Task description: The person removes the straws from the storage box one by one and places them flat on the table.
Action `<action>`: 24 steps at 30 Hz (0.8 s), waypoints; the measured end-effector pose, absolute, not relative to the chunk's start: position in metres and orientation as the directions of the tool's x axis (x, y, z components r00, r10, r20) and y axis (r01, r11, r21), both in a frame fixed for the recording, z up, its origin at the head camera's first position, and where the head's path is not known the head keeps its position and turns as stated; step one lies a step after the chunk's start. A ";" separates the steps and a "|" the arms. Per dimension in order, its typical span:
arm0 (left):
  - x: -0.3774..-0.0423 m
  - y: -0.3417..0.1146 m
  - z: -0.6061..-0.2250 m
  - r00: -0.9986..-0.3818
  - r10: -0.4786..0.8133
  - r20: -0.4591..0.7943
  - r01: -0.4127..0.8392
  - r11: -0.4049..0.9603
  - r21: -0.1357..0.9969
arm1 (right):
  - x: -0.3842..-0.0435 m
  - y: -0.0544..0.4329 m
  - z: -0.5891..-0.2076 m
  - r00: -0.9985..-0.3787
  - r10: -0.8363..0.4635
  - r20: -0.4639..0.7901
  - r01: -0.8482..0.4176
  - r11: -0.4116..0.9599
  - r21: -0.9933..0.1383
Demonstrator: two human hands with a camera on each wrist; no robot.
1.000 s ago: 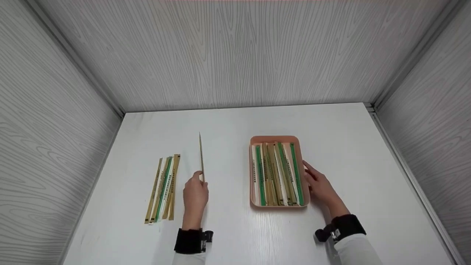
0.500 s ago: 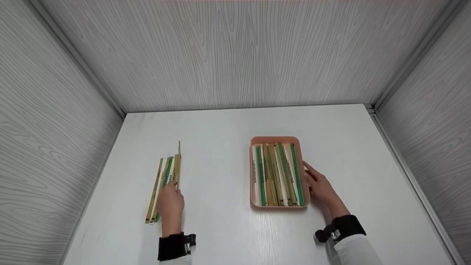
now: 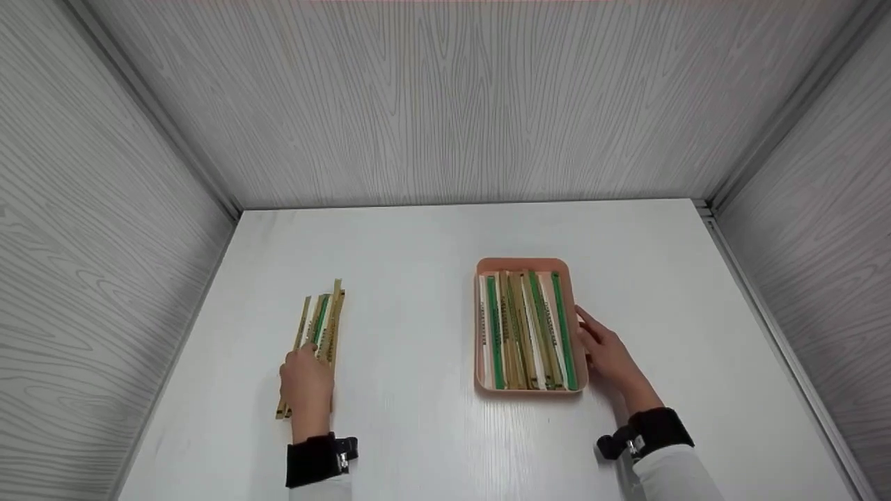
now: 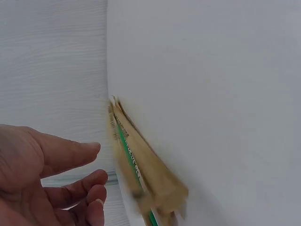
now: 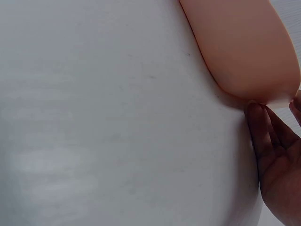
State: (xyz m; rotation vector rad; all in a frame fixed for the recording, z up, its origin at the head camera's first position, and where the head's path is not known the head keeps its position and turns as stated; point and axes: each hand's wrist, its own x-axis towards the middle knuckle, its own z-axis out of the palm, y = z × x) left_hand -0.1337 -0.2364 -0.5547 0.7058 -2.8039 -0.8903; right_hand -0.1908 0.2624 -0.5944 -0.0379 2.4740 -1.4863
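On the left of the table lies a small pile of thin paper-wrapped sticks [image 3: 336, 320] in tan, white and green, some printed. My left hand [image 3: 306, 379] is over the near half of this pile and hides part of it. In the left wrist view its thumb and loosely bent fingers stand apart, with the wrapped sticks [image 4: 141, 165] beside them and nothing held. A pink tray [image 3: 522, 264] to the right carries a row of similar wrapped sticks [image 3: 529, 327]. My right hand [image 3: 612, 358] rests against the tray's right side, fingertips [image 5: 256, 110] touching the wall.
White table [image 3: 411, 348] lies between pile and tray. Grey wood-grain panels [image 3: 445, 104] stand at the back and on both sides. Each wrist wears a black strap [image 3: 310, 460] with a small camera.
My left hand has brought one tan stick leftward, laid it along the pile's right edge and let go, then shifted further left over the pile. Right hand and tray hold still.
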 end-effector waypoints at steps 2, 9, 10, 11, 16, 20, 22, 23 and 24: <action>-0.136 -0.233 -0.554 -0.889 -0.458 -0.019 -0.387 0.727 0.567 | -0.191 0.262 -0.594 -0.967 -0.146 -0.210 0.118 0.474 -0.873; -0.146 -0.205 -0.548 -0.924 -0.378 0.048 -0.288 0.776 0.561 | -0.192 0.263 -0.595 -0.964 -0.141 -0.227 0.138 0.467 -0.874; -0.147 -0.198 -0.546 -0.931 -0.361 0.058 -0.269 0.784 0.559 | -0.192 0.263 -0.596 -0.964 -0.139 -0.228 0.139 0.467 -0.873; -0.148 -0.191 -0.544 -0.937 -0.344 0.065 -0.252 0.791 0.558 | -0.192 0.263 -0.596 -0.964 -0.139 -0.228 0.139 0.466 -0.874; -0.154 -0.146 -0.536 -0.971 -0.226 0.078 -0.144 0.813 0.565 | -0.192 0.263 -0.594 -0.960 -0.152 -0.233 0.140 0.462 -0.876; -0.157 -0.104 -0.532 -0.993 -0.095 0.075 -0.036 0.822 0.568 | -0.192 0.264 -0.593 -0.960 -0.157 -0.232 0.138 0.456 -0.879; -0.157 -0.083 -0.531 -0.997 -0.027 0.075 0.020 0.825 0.564 | -0.192 0.263 -0.594 -0.961 -0.154 -0.231 0.143 0.441 -0.886; -0.157 -0.073 -0.530 -0.997 0.007 0.071 0.046 0.821 0.569 | -0.192 0.264 -0.596 -0.962 -0.151 -0.227 0.140 0.442 -0.886; -0.157 -0.064 -0.529 -0.997 0.038 0.071 0.072 0.815 0.575 | -0.192 0.263 -0.597 -0.963 -0.147 -0.228 0.143 0.437 -0.888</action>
